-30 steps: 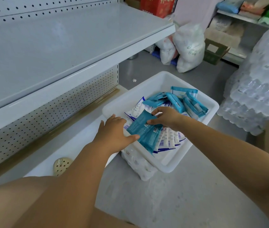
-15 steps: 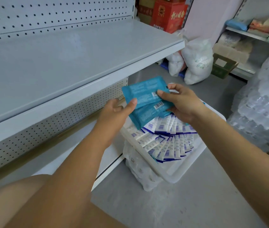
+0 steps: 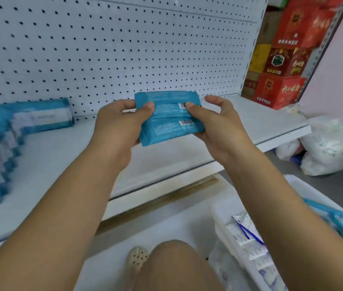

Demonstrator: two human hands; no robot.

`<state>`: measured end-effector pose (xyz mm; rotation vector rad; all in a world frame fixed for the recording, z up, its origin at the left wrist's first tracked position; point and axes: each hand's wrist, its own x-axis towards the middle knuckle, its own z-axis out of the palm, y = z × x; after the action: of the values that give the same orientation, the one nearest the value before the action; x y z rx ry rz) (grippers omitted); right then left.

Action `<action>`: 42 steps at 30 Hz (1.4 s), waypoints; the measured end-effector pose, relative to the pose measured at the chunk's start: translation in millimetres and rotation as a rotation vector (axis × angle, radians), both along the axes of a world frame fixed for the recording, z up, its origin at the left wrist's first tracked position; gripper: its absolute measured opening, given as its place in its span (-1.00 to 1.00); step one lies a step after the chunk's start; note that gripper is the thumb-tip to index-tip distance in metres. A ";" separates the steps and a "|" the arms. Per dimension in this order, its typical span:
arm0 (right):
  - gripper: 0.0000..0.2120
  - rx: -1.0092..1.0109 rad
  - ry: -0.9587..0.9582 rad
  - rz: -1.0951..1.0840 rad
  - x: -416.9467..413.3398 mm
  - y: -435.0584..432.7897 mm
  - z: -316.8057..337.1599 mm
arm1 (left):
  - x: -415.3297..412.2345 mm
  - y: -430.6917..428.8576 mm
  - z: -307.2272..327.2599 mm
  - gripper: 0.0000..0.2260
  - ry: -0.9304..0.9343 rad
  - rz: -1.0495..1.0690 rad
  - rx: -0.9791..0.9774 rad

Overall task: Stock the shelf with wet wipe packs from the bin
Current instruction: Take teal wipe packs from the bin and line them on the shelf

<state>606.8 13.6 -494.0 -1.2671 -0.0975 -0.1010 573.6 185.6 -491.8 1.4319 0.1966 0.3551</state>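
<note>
- Gripping a stacked pair of wet wipe packs (image 3: 169,119) between both hands, we have our left hand (image 3: 120,122) curled round its left end, thumb on the printed face. Our right hand (image 3: 215,124) pinches the right end the same way.
- The pair hangs in the air above the shelf (image 3: 166,158), barcodes toward us, apart from the board.
- We judge this to be the carrying step: the pick from the bin (image 3: 307,186) is done and the placing is not yet.
- The next move calls for lowering the pair onto bare board and squaring it, probably toward the stocked packs (image 3: 40,116) at the left. Even pressure from both sides matters, since one pack could slide off the other.
- Behind stands the pegboard panel (image 3: 124,49). The bin sits low at our right, with more packs in it, under our right forearm.
- Past the shelf's right end we see red cartons (image 3: 284,59) and white sacks (image 3: 326,148).
- Nothing lies between the pair and the board. The stocked packs are well apart and too blurred to count.
</note>
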 end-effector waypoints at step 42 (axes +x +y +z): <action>-0.55 -0.006 0.128 0.447 46.0 190.0 -47.2 | 22.4 161.1 -35.1 -0.50 -0.185 0.077 -0.118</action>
<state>652.7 203.6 -541.1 -1.2278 -0.2675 0.3648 596.0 346.6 -526.9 1.2693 0.1205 0.5288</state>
